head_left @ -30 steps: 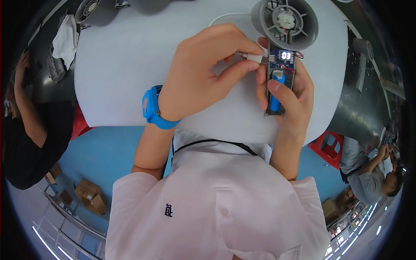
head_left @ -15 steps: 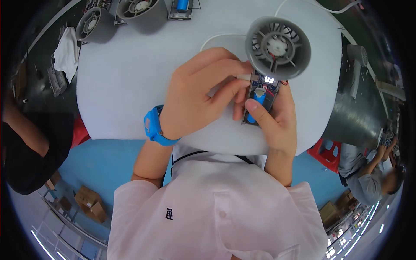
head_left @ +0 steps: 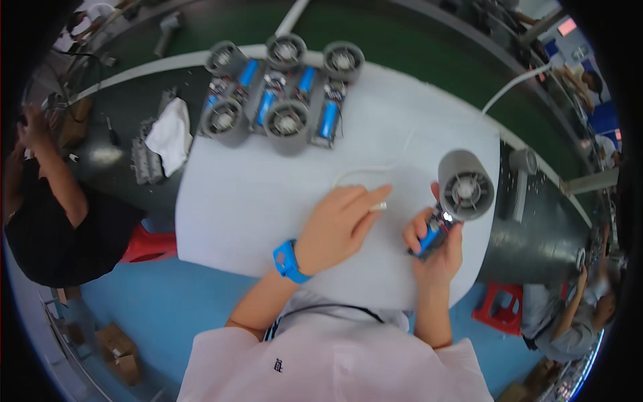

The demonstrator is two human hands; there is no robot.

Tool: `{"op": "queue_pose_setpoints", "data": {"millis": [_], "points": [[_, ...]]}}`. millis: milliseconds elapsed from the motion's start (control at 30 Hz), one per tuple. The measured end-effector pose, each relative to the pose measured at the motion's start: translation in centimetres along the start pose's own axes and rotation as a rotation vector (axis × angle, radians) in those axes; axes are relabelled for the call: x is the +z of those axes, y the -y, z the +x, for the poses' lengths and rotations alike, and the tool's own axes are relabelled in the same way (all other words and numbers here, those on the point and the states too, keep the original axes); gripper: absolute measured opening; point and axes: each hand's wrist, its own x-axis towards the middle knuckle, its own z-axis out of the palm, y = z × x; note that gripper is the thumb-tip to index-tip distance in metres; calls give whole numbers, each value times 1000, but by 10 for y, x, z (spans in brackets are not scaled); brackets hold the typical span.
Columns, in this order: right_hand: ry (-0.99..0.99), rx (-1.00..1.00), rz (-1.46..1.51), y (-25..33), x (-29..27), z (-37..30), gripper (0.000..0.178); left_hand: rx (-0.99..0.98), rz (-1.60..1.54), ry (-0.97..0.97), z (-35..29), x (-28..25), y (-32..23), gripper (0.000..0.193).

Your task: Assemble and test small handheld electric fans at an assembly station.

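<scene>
A grey handheld fan unit is gripped in my right hand, at the right of the table. Its round housing tilts up past the fingers. Below the housing, a blue cylindrical battery and an exposed circuit board with a bright lit display show between thumb and fingers. My left hand, wearing a blue wristband, pinches the pale plug of a white cable. That plug is apart from the fan unit, to its left.
Several similar open fan units stand grouped at the far left of the white table. A white cloth lies on the dark surface beyond its left edge. Another person sits left; one more works at right near a red stool.
The plug has come away from the fan unit's board. My hands have moved apart, the right carrying the fan unit rightward. The view has shifted, bringing the far fan units fully into sight.
</scene>
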Motion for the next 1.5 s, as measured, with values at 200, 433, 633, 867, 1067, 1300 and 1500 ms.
{"op": "queue_pose_setpoints", "data": {"millis": [200, 433, 633, 867, 1067, 1300, 1500], "points": [[276, 122, -322, 49, 14, 47, 59, 71, -26, -60, -2, 5, 0, 43], [418, 94, -645, 14, 140, 221, 25, 35, -37, 16, -2, -1, 1, 38], [341, 179, -704, -64, 208, 371, 17, 37, -23, 65, -6, 0, -1, 35], [242, 206, -565, -112, 208, 416, 28, 96, -108, 25, -2, 1, 0, 33], [590, 61, -614, -32, 217, 323, 46, 54, -108, 68, -1, -4, -2, 32], [1020, -171, -1091, 68, 106, 91, 18, 53, -171, 62, -7, 5, 2, 31], [792, 497, -807, 82, 3, -23, 23, 55, 7, 97, -3, 6, -4, 29]]}}
